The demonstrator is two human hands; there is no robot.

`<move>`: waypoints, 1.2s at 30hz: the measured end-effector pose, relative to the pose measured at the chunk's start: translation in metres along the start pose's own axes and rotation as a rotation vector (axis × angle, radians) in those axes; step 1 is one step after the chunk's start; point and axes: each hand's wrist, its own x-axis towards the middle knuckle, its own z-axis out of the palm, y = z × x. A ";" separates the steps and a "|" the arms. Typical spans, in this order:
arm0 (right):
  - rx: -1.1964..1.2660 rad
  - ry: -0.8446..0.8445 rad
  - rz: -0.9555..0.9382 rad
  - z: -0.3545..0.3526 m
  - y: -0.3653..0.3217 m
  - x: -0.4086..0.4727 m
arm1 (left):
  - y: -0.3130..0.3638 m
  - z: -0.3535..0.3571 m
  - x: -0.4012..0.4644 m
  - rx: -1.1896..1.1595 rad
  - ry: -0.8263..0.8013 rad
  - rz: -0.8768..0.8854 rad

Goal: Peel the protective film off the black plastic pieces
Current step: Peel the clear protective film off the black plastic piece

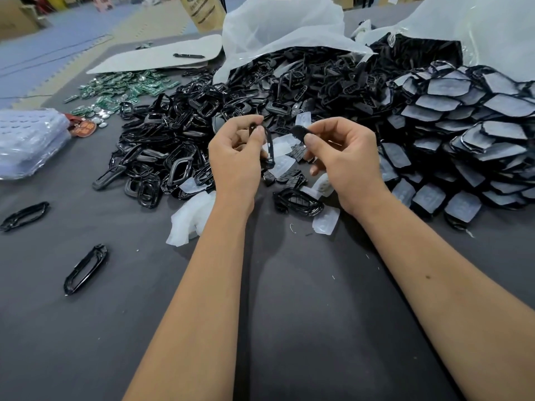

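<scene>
Grey table (289, 328), left hand (236, 160) pinching black frame (269, 149), right hand (344, 166) pinching black piece (298, 132)

Bright, even overhead light; soft shadows under forearms; edges bowed by wide-angle; background slightly soft

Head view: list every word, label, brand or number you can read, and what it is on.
None can be read.
Brown paper sack: dark print, too blurred to read.
Round red tag: pale characters, too small to read.
Green circuit boards: markings too small.
Black button pads: icons, no legible text.
</scene>
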 end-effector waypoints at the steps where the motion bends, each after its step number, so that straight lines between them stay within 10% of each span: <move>1: 0.013 -0.011 0.012 0.000 0.000 0.000 | 0.000 0.001 -0.001 -0.028 -0.016 -0.020; 15: -0.031 0.005 0.071 0.004 -0.001 -0.004 | 0.005 0.007 -0.007 -0.395 -0.232 -0.362; 23: -0.196 0.121 0.106 0.002 0.008 0.001 | 0.003 0.014 -0.014 0.116 -0.430 0.043; 30: -0.270 0.129 0.028 -0.002 0.003 -0.001 | -0.006 0.008 -0.008 0.052 -0.111 -0.125; 36: -0.507 0.068 -0.128 -0.002 -0.002 -0.001 | -0.010 0.005 -0.007 0.185 -0.155 -0.101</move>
